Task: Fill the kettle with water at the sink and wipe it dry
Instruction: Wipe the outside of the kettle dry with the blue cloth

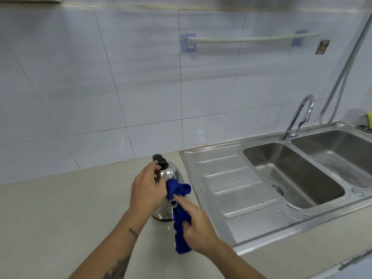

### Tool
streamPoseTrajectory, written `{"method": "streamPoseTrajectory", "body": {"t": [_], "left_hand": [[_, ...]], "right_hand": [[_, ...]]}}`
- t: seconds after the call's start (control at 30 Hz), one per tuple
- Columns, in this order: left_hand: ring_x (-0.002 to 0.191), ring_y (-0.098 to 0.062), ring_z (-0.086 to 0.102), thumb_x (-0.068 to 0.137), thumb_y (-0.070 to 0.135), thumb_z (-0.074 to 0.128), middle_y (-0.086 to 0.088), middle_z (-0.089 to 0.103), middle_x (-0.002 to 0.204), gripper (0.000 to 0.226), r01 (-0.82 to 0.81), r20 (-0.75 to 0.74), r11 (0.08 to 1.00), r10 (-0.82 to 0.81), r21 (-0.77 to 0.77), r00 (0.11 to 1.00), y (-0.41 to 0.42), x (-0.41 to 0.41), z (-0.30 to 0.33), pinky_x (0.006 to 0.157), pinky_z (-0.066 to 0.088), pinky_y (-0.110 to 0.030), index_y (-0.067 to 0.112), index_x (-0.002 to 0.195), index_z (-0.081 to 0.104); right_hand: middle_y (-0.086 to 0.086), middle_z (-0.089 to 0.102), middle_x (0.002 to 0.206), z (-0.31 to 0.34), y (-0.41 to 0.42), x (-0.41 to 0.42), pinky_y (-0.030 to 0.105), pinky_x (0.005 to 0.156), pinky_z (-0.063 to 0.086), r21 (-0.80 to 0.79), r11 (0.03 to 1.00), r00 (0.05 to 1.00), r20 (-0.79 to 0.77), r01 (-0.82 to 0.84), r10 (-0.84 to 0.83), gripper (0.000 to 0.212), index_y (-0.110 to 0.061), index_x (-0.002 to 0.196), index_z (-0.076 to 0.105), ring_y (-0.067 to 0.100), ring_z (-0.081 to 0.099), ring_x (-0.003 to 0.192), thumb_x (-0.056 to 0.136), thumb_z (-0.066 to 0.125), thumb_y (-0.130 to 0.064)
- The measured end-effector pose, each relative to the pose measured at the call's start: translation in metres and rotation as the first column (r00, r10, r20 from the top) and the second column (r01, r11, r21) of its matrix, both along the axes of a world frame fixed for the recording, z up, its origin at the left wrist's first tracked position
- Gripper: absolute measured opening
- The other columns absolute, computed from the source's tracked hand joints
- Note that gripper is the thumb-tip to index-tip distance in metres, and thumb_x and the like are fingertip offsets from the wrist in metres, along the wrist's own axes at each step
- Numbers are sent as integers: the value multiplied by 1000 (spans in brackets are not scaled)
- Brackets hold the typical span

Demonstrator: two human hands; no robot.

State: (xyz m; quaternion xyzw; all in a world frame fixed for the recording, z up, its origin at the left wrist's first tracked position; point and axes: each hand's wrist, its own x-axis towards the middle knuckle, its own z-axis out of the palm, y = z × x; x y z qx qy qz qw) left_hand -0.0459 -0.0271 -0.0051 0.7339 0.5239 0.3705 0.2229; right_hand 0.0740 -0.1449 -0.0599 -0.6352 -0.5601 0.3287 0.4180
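A shiny steel kettle with a black lid knob stands upright on the beige counter, just left of the sink's drainboard. My left hand wraps over the kettle's top and left side, holding it. My right hand grips a blue cloth and presses it against the kettle's right side, near the spout. The cloth's lower end hangs down to the counter. The kettle's lower body is partly hidden by my hands and the cloth.
A steel double sink with a ribbed drainboard lies to the right, water drops on it. A curved tap stands behind the basins. A rail hangs on the tiled wall. A sponge holder sits far right.
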Motion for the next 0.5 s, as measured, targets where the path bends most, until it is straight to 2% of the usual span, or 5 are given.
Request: {"method": "streamPoseTrajectory", "body": {"t": [0.1, 0.17, 0.27, 0.33, 0.5], "left_hand": [[83, -14, 57, 84, 22, 68, 11, 63, 90, 17, -1, -18, 1000, 1, -8, 1000, 4, -2, 7, 75, 41, -27, 25, 99, 61], [80, -8, 57, 84, 21, 69, 13, 64, 90, 16, 21, -21, 1000, -21, -16, 1000, 5, -5, 8, 73, 40, -24, 28, 95, 61], [81, -5, 57, 82, 20, 70, 14, 65, 89, 18, 50, -24, 998, -51, -35, 998, 5, -9, 10, 75, 41, -24, 31, 94, 62], [82, -8, 57, 83, 19, 69, 15, 64, 89, 18, 57, -32, 998, -58, -35, 998, 3, -9, 11, 76, 41, -24, 29, 97, 63], [83, -7, 55, 84, 19, 69, 17, 62, 93, 20, 63, -39, 998, -64, -14, 997, 1, -7, 10, 78, 42, -24, 27, 101, 62]], "right_hand": [[-15, 21, 160, -2, 5, -6, 6, 113, 23, 110, 991, 992, 87, 81, -90, 76, -25, 152, 39, -25, 19, 135, 85, 41, 11], [-15, 14, 161, 7, 18, -3, -4, 104, 17, 152, 982, 985, 110, 114, -131, 78, -23, 154, 33, -29, 16, 130, 86, 41, 12], [-2, 33, 160, 17, 40, 2, 14, 113, 30, 143, 983, 986, 107, 115, -131, 78, -20, 155, 30, -1, 35, 140, 83, 39, 9], [-4, 61, 131, 17, 52, 14, 18, 100, 45, 58, 990, 990, 52, 131, -134, 72, -23, 147, 41, -1, 57, 116, 83, 41, 10], [-10, 64, 103, 26, 55, 29, 34, 88, 56, -206, 975, 994, 95, 79, -60, 75, -35, 139, 43, 10, 63, 94, 80, 52, 11]]}}
